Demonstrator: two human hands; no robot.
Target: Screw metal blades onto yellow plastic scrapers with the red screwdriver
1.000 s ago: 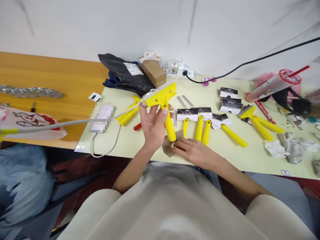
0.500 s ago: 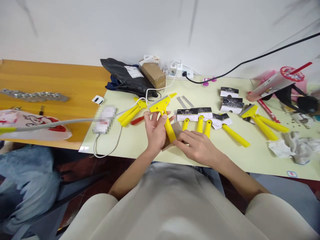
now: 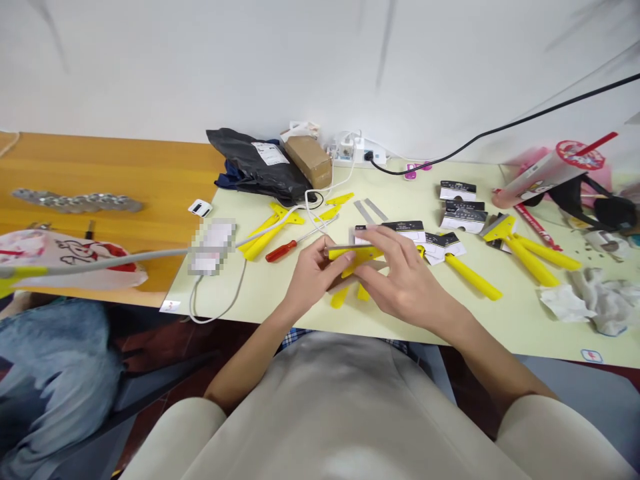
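Head camera view: left hand is pinching one end of a yellow scraper, thumb pressed on the front of it, and the right hand has the other end, fingers over the top and thumb underneath. So yeah, both are holding on, with the scraper's head lying crosswise between them over the pale table. Just left of the grip there's a red screwdriver, then a couple more yellow tools with a white cable across them. Off to the right you've got a yellow handle, and well past that some crumpled tissues. Just beyond the grip are two metal strips; right of those, some black-and-white cards. Farther back, behind the grip and toward the wall: black plastic bag, cardboard box, power strip.
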